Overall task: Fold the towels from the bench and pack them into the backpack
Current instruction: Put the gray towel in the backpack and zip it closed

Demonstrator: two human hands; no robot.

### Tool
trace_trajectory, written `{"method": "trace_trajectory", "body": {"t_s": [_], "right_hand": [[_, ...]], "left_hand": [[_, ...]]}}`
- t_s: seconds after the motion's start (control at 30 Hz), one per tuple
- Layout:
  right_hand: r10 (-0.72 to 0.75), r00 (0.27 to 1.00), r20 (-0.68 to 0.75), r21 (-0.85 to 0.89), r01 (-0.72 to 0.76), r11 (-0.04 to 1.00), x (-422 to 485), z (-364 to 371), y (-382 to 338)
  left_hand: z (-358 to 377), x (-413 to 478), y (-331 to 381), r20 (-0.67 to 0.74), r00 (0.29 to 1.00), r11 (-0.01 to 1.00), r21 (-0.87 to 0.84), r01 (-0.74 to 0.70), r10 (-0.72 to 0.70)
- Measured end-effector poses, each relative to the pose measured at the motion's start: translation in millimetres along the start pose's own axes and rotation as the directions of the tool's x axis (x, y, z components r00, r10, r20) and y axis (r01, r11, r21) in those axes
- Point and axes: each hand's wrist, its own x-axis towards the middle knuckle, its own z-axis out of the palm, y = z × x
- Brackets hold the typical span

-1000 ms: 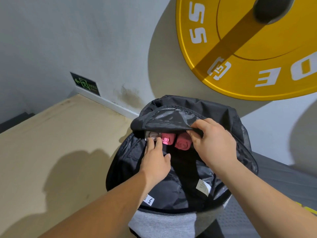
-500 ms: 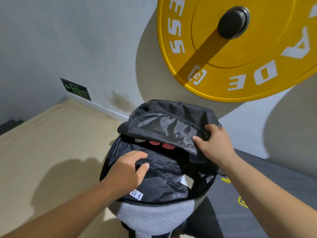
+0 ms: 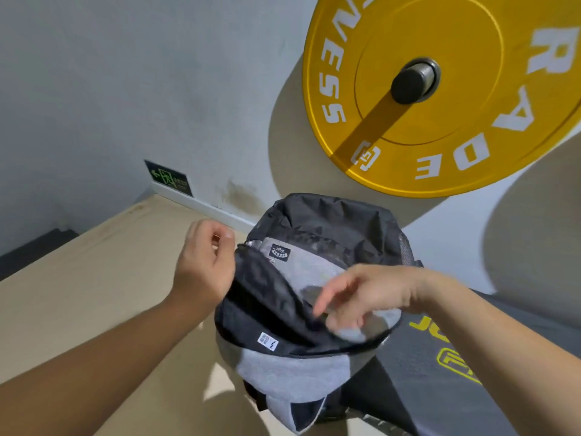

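The yellow weight plate point(image 3: 456, 73) on its wall peg is seen more fully than 0.5 s ago, its hub now well inside the view. The tan wooden floor point(image 3: 94, 294) is spread wide and bare to the left, bounded at the back by the grey wall point(image 3: 125, 73). A black mat point(image 3: 440, 388) with yellow-green lettering is laid on the right.

The grey and black backpack point(image 3: 283, 372) is stood between floor and mat, near the wall and below the plate. Its opening has been changed. The black flap gripped 0.5 s ago has been let go, and a grey panel is now shown across the mouth. The pink items seen inside then are covered.

The right hand point(image 3: 377, 294) is held just above that grey panel, blurred, its fingers apart and hanging loosely, with nothing clasped. The left hand point(image 3: 201, 269) has been lifted off the lining to the backpack's left edge. Its fingers are curled against the thumb, and whether anything is pinched cannot be told.

An exit sign point(image 3: 168, 178) is fixed low on the wall. A black label point(image 3: 279, 252) is sewn on the grey panel, and 1 white tag point(image 3: 268, 340) on the black lining.
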Motion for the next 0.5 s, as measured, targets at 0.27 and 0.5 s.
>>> {"method": "trace_trajectory", "body": {"t_s": [0.27, 0.5], "right_hand": [[-0.082, 0.945, -0.316, -0.560, -0.116, 0.820, 44.2, 33.7, 24.2], [-0.281, 0.846, -0.453, -0.434, 0.066, 0.899, 103.1, 53.7, 37.5]], "left_hand": [[10.9, -1.1, -89.5, 0.210, 0.960, 0.974, 0.169, 0.153, -0.187], [46.4, 47.7, -158.7, 0.340, 0.859, 0.923, 0.101, 0.370, -0.382]]}}
